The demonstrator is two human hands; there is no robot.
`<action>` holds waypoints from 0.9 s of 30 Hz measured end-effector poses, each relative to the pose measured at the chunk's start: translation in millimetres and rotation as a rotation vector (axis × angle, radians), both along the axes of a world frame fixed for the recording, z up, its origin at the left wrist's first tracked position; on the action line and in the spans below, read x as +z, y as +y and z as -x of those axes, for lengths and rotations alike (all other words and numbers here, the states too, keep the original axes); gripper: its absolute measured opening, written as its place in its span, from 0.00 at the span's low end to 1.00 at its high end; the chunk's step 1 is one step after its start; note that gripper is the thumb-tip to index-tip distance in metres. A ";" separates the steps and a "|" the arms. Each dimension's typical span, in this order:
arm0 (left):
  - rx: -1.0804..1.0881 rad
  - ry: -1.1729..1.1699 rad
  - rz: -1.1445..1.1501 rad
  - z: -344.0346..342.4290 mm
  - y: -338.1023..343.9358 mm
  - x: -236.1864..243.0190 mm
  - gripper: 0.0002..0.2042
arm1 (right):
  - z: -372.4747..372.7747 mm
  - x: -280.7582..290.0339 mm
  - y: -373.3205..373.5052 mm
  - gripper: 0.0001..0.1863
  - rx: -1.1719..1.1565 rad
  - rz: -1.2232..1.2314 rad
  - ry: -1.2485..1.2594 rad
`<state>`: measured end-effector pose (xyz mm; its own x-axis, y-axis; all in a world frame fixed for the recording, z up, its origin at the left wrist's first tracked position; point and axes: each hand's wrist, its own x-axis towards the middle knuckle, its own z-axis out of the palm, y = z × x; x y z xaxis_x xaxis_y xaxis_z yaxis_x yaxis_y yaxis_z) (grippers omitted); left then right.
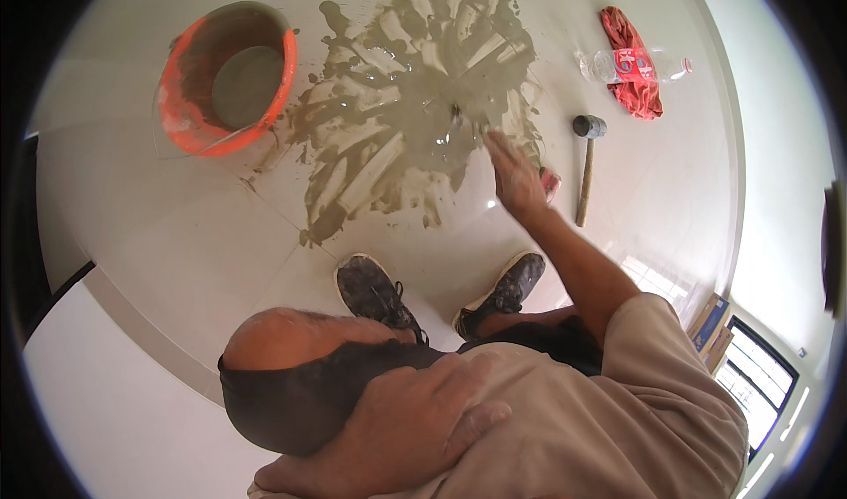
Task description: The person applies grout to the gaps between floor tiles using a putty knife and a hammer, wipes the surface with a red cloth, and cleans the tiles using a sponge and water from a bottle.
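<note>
My right hand [519, 180] reaches over the right edge of a wet grey-brown slurry patch [366, 159] spread in streaks on pale glossy floor tiles. Its fingers stretch toward the middle of the patch, blurred at the tips, and I see no tool in them. A small dark blurred spot [456, 115] shows in the slurry just beyond the fingertips; what it is I cannot make out. Beside the wrist, partly hidden, lies a small red object [550, 184] of unclear kind. My left hand [419, 411] rests across the front of my beige shirt [565, 420], fingers extended, holding nothing visible.
An orange bucket [181, 102] with grey slurry inside stands at the far left. To the right lie a rubber mallet [586, 168] and a clear plastic bottle [666, 66] on a red cloth [622, 27]. My dark shoes [366, 287] stand at the patch's near side.
</note>
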<state>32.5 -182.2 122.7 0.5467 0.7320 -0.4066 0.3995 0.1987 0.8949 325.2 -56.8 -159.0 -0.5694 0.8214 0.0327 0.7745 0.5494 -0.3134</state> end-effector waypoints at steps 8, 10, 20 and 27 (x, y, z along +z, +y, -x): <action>0.060 -0.004 -0.011 -3.2 -6.4 -4.2 0.24 | -36.3 35.2 -57.8 0.23 -0.070 0.106 0.033; 0.056 -0.021 -0.012 -5.4 -3.1 -0.7 0.24 | -38.2 30.4 -58.1 0.23 -0.127 0.162 0.003; 0.095 -0.040 0.023 -4.3 -24.8 -10.7 0.22 | -13.9 35.2 -32.4 0.26 -0.077 0.055 0.015; 0.002 -0.010 0.035 -6.6 -17.2 -4.5 0.22 | 26.4 -8.7 -40.4 0.32 -0.165 0.104 0.070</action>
